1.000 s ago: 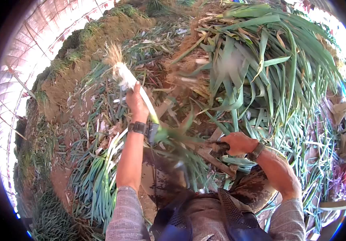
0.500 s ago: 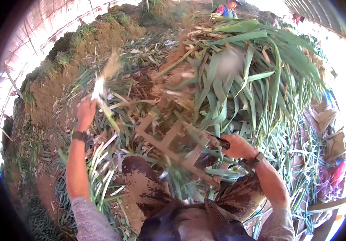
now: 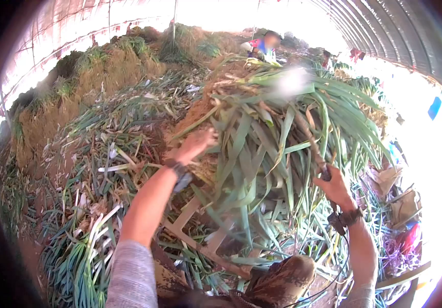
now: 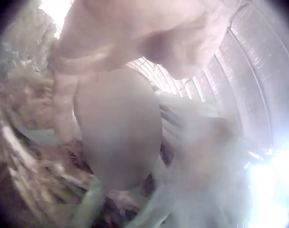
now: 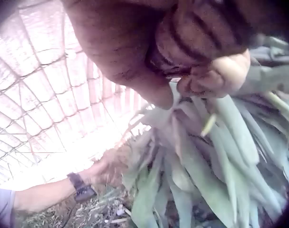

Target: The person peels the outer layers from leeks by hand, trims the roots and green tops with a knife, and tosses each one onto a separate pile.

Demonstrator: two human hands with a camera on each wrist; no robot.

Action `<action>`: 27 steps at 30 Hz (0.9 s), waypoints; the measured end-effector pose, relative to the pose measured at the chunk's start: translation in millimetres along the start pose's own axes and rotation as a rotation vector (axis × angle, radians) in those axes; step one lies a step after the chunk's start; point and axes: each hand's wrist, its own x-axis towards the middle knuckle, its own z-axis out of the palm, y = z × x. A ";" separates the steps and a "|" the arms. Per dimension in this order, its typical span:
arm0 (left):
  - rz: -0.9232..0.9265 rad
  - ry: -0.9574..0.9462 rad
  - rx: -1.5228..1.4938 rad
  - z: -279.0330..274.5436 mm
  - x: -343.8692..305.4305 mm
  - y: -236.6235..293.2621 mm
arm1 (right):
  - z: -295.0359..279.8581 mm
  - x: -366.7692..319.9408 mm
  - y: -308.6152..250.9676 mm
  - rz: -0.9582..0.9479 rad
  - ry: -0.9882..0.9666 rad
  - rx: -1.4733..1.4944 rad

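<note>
Beside the root ends of a large heap of long green leeks point(image 3: 262, 138), my left hand point(image 3: 194, 146) reaches out with no stalk visible in it. The left wrist view shows that hand point(image 4: 135, 42) close up with its fingers extended, blurred leaves beyond. My right hand point(image 3: 336, 187) grips the dark handle of a long, narrow brownish tool point(image 3: 309, 134), which lies across the leaves and points away. Curled fingers of the right hand point(image 5: 196, 61) appear above the leaves in the right wrist view.
A wooden frame point(image 3: 192, 240) lies before my knees. Smaller leeks point(image 3: 74, 269) with white stalks are piled at lower left. Loose scraps cover the ground. Another person point(image 3: 268, 45) is behind the heap; a red bundle point(image 3: 410, 239) lies at right.
The leek is no longer in my left hand, which has moved right to the heap. My right hand and the tool have swung up over the leaves. The head view has tilted up.
</note>
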 end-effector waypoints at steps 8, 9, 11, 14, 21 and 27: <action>-0.089 0.176 0.053 104.7 91.1 15.8 | 16.5 -25.8 -16.7 -0.073 -0.438 -0.343; -0.107 0.198 0.196 108.2 86.8 16.1 | 16.6 -24.6 -18.2 -0.078 -0.432 -0.313; -0.043 0.282 0.216 116.6 92.6 -8.3 | 13.2 -18.8 -22.6 -0.061 -0.456 -0.349; 0.011 0.265 -0.056 125.1 105.2 -31.7 | 9.0 -21.6 -15.2 -0.080 -0.435 -0.364; 0.067 0.347 -0.262 133.3 72.6 -46.8 | -23.8 -62.9 -21.9 -0.018 -0.365 -0.330; 0.189 0.373 -0.119 149.4 -19.7 -73.7 | -21.8 -100.9 -19.3 0.048 -0.312 -0.218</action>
